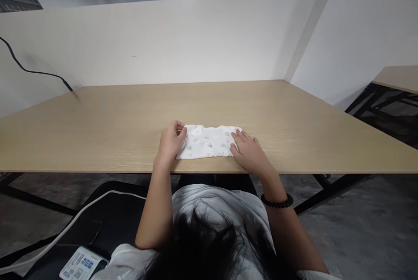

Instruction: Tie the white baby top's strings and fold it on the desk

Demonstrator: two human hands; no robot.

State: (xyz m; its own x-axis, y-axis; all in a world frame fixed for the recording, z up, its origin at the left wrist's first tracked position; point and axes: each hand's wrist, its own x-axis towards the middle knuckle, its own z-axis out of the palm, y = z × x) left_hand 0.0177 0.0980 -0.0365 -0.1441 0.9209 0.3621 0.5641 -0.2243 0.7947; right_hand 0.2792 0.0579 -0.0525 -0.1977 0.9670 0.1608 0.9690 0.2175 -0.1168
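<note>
A white cloth (pixel 209 143) with small printed figures lies folded into a wide strip near the table's front edge. My left hand (pixel 171 141) is at its left end, thumb and fingers pinched together at the far left corner. On the right end of the cloth, my right hand (pixel 250 150) rests flat with its fingers stretched out. Both hands partly cover the ends of the cloth. Whether it is a garment or a plain cloth cannot be made out.
The wooden table (pixel 130 106) runs back to a white partition (pixel 183 40). A black cable (pixel 39 72) hangs at the far left. Below left, a white cord (pixel 81 210) crosses a black chair, near a white labelled box (pixel 81 264). Another table (pixel 398 77) stands at right.
</note>
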